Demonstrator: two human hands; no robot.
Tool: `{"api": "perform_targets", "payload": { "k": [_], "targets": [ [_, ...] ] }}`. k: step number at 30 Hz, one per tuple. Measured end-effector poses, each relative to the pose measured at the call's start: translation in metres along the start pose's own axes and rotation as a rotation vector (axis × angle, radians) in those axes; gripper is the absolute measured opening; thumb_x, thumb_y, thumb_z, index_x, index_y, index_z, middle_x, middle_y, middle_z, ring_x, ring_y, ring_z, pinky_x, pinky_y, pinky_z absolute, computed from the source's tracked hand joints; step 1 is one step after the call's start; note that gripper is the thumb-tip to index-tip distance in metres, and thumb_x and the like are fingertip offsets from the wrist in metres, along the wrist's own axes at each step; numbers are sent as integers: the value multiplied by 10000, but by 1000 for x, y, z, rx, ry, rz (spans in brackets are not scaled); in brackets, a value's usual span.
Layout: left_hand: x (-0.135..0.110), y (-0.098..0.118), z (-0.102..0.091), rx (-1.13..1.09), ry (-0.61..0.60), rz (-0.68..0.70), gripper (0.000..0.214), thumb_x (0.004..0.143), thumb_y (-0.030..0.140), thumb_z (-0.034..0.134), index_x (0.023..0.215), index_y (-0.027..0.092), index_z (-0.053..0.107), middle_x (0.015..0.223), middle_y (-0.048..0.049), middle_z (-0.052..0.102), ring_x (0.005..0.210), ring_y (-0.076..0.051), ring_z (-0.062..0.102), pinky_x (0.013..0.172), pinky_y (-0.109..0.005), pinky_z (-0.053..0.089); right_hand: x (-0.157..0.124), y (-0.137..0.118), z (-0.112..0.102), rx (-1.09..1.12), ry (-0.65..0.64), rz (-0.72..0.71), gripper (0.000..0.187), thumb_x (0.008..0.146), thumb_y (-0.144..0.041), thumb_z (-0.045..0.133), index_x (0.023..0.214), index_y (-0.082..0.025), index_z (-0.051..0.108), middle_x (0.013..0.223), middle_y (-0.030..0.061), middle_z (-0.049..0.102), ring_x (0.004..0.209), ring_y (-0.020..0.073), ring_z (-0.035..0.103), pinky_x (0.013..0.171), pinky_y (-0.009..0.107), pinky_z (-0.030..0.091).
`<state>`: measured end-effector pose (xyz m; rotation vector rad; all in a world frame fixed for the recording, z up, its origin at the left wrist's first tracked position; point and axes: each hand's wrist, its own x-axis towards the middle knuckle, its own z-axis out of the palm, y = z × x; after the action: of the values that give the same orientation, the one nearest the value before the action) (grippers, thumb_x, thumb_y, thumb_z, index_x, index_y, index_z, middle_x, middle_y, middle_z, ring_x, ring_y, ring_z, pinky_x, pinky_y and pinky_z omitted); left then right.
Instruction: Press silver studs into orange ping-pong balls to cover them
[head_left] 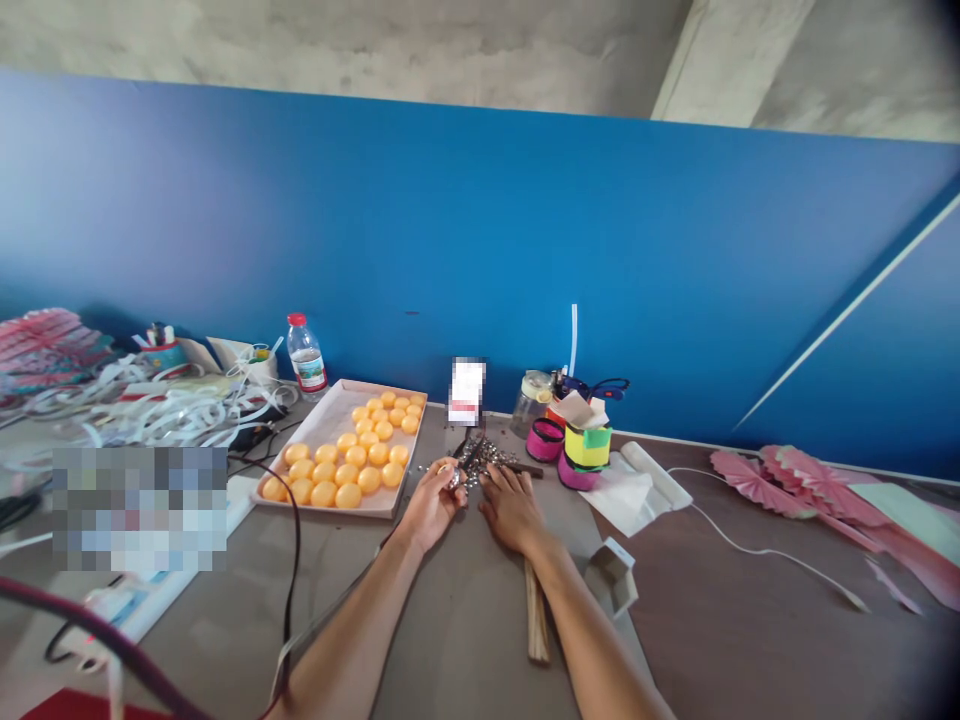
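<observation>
My left hand (433, 508) is closed, its fingertips pinching a small shiny silvery piece (454, 477) whose kind I cannot make out. Just right of it, my right hand (514, 508) lies palm down with fingers stretched, its fingertips at the near edge of a heap of small metal bits (491, 455). A dark bar-like tool (528, 470) shows beyond the right fingers, partly covered. Under the right wrist a flat wooden stick (537, 625) rests on the table.
A tray (337, 400) of several orange balls (349, 495) stands left, with a water bottle (306, 355) behind. On the right are a glass jar (532, 400), tape rolls (586, 450), a small open box (611, 578) and pink folded paper (810, 485). A dark cable (296, 560) crosses near my left forearm.
</observation>
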<state>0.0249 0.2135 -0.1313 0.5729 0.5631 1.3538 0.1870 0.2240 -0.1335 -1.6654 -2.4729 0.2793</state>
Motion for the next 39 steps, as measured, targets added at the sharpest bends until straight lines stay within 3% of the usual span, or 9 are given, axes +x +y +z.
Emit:
{"api": "perform_targets", "payload": {
  "k": [5,12,19,22,25,36,39],
  "targets": [
    [0,0,0,12,4,-6,318,706,274,743,913,173,525,736,2,582,522,-72,508,502,-195,387,-4,-2,-4,18,52,-14,435,907,-329,421,1305,-197,538,1478,83,404,1343,294,333,1123,496,118],
    [-1,-2,0,17,23,-19,313,703,265,743,915,174,531,748,0,593,521,-74,513,491,-190,391,-4,0,-5,53,122,-2,344,881,-109,380,1052,-188,668,1168,86,644,1107,210,516,1000,333,297],
    [-2,1,4,-131,-33,-95,319,783,238,660,1075,159,558,803,-43,638,691,-149,626,644,-255,500,-3,1,-4,50,123,10,331,873,-88,391,1018,-188,672,1062,89,647,1028,205,531,889,302,343],
    [-2,3,6,-158,-42,-102,360,801,177,621,1151,153,545,828,-58,657,772,-176,653,731,-291,518,-4,1,-3,-21,179,71,364,863,-74,390,1087,-196,650,1094,105,626,1046,229,511,863,319,338],
    [-3,4,6,-145,-57,-91,391,799,161,624,1180,148,537,857,-67,670,834,-195,664,783,-315,520,-4,1,-1,-90,183,132,325,868,-95,401,1040,-186,662,1095,114,627,1076,255,491,831,334,330],
    [-4,2,1,-87,-100,-106,465,777,268,696,1205,165,547,835,-49,647,674,-144,630,664,-277,522,-4,0,-5,-43,171,147,247,850,-101,448,859,-177,682,965,90,678,990,225,548,791,323,307],
    [-4,1,-1,-87,-94,-113,437,789,291,683,1186,158,558,837,-52,648,656,-135,620,648,-267,519,-4,1,-3,40,259,114,255,857,-99,436,890,-174,677,944,86,676,952,216,563,802,319,324]
  ]
}}
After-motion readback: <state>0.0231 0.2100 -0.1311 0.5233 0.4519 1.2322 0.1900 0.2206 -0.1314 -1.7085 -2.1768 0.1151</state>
